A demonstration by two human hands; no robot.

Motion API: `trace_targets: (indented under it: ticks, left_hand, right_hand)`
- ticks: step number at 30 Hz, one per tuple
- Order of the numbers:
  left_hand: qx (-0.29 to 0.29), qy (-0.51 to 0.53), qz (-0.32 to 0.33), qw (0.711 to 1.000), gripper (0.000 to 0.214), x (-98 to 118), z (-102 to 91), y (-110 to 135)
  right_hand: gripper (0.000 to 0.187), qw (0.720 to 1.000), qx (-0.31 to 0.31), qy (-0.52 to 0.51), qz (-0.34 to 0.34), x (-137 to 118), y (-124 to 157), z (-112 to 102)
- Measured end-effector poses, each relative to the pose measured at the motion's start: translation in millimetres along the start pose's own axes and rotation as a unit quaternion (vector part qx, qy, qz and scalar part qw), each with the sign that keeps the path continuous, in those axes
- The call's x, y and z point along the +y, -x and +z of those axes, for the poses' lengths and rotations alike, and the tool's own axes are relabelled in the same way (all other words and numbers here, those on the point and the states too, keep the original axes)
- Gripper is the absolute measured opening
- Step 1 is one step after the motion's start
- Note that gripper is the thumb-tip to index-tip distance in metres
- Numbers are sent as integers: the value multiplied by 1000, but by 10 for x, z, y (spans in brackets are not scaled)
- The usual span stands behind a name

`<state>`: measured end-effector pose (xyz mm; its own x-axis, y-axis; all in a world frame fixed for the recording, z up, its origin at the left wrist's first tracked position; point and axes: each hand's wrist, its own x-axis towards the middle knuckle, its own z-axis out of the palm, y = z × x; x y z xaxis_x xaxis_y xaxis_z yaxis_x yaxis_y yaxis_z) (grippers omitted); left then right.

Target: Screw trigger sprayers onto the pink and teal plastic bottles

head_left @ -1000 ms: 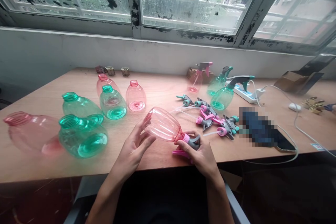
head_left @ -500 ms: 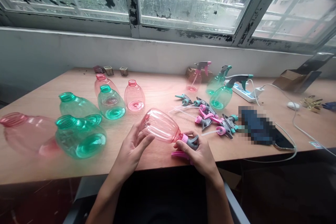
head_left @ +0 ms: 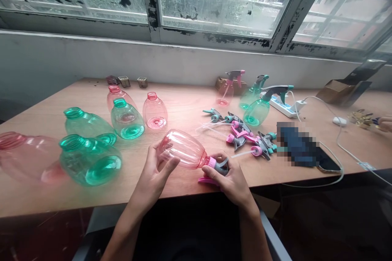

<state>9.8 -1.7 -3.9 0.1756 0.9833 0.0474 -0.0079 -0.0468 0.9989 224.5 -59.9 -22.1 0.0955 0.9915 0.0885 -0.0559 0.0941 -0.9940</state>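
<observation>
A clear pink bottle (head_left: 183,151) lies tilted over the table's front edge, its base to the left. My left hand (head_left: 154,175) cups that base with fingers wrapped round it. My right hand (head_left: 229,177) is closed on the grey and pink spray head (head_left: 218,167) fitted at the bottle's neck. A pile of loose spray heads (head_left: 245,136) lies just right of the bottle.
Several open green and pink bottles (head_left: 92,147) stand and lie on the wooden table (head_left: 183,108) at the left. Three bottles with spray heads (head_left: 257,104) stand at the back. A phone (head_left: 309,151), white cables, a power strip and a cardboard box (head_left: 339,89) are at the right.
The pink bottle has sunk a little toward the table and my left hand has closed more round its base. My right hand keeps its grip on the spray head.
</observation>
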Motion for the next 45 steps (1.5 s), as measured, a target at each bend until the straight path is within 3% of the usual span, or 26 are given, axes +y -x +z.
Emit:
trace_targets:
  ticks: [7,14,21,28,32,34,36,38,41,43,45]
  left_hand:
    - [11,-3,-13,1000,68,77,9,-22]
    - [-13,18,-8,1000,76,92,-7,-29]
    - [-30,28,0,999,71,61,-2,-47]
    - [-29,27,20,999,62,34,-18,14]
    - [-52,-20,-16,998,79,113,-128,160]
    - [-53,-25,-22,998,88,195,-148,255]
    - [-11,15,-24,1000,82,293,-123,334]
    - [10,63,-31,997,82,389,-68,380]
    - [6,89,-41,995,82,490,37,412]
    - [31,90,-32,995,71,509,116,438]
    - [67,99,10,993,59,483,196,478]
  right_hand:
    - [36,999,-7,-28,35,-155,20,11]
    - [36,998,-4,-63,26,-59,-8,9]
    - [41,993,-3,-98,67,-145,3,11]
    - [42,994,-1,-95,58,-147,-12,-65]
    - [36,996,-5,-80,38,-100,70,-84]
    - [31,1000,-7,-27,6,-98,139,-103]
    - [27,996,-10,59,-70,-114,201,-130]
    - [31,975,-16,133,-180,-140,238,-150]
    - [47,935,-24,161,-315,-166,249,-139]
    - [48,928,-11,132,-347,-149,253,-109]
    - [37,946,20,77,-314,-102,265,-74]
